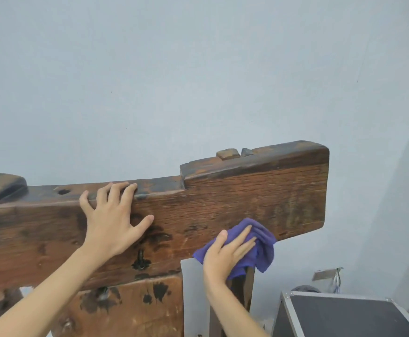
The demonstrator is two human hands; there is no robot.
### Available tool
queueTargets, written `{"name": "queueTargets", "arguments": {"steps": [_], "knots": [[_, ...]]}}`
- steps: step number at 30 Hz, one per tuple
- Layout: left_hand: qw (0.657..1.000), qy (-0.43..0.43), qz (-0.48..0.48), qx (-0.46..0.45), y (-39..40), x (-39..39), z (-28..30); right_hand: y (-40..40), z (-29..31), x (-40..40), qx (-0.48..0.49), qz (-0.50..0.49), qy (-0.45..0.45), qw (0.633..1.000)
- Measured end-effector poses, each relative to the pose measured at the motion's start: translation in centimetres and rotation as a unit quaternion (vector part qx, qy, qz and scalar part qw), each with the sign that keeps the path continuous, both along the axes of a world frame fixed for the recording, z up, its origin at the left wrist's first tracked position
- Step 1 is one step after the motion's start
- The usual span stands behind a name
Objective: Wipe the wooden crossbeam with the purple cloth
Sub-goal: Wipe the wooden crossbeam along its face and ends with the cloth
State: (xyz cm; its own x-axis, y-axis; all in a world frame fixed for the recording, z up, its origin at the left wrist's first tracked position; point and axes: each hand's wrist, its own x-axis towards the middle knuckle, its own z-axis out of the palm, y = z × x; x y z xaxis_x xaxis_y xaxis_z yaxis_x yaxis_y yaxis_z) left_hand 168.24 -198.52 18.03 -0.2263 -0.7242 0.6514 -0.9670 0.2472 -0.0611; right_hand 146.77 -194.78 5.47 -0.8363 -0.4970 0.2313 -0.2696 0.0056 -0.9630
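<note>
Two hands flat, fingers spread: left hand [112, 222] braces the rigid, likely heavy wooden crossbeam [247, 198]; right hand [225, 257] presses the limp purple cloth [264, 249], best kept bunched under the palm.

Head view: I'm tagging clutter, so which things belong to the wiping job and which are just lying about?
Job: wooden crossbeam, purple cloth, right hand pressing the cloth on it, left hand resting on its top edge.
Lying about: black case, what look like cables behind it.
</note>
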Motion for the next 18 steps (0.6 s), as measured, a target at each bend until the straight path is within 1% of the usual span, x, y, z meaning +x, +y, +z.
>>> {"name": "queueTargets", "arguments": {"steps": [2,4,5,7,9,12,14,15,16,18], "knots": [[1.0,-0.001,-0.002,0.003,0.0,0.1,0.0,0.9,-0.7,5.6,0.021,0.089,0.089,0.992],[1.0,0.004,-0.009,0.004,0.3,0.1,0.0,1.7,-1.3,8.9,0.042,0.18,0.157,0.97],[1.0,0.01,-0.011,0.002,0.5,0.2,0.0,1.9,-1.3,9.3,0.052,0.218,0.199,0.954],[0.999,0.03,-0.02,-0.013,0.6,0.4,0.0,1.6,-0.2,7.9,0.065,0.263,0.276,0.922],[0.998,0.036,-0.028,-0.036,0.9,0.7,-0.2,1.2,2.1,4.4,0.026,0.278,0.293,0.914],[0.998,0.03,0.009,-0.058,1.7,0.0,0.1,1.3,7.1,-1.6,-0.041,0.253,0.305,0.917],[0.997,0.057,0.042,-0.033,1.8,-1.5,2.4,0.5,10.8,-6.1,-0.1,0.186,0.3,0.931],[0.997,0.069,0.04,-0.015,1.6,-2.6,3.7,0.0,12.8,-8.5,-0.111,0.136,0.293,0.94],[0.997,0.073,0.019,-0.001,1.3,-3.6,4.8,-0.5,15.0,-10.8,-0.101,0.082,0.285,0.949],[0.995,0.075,-0.07,0.011,0.6,-6.7,6.2,-1.2,19.4,-15.3,-0.036,-0.004,0.287,0.957]]}}
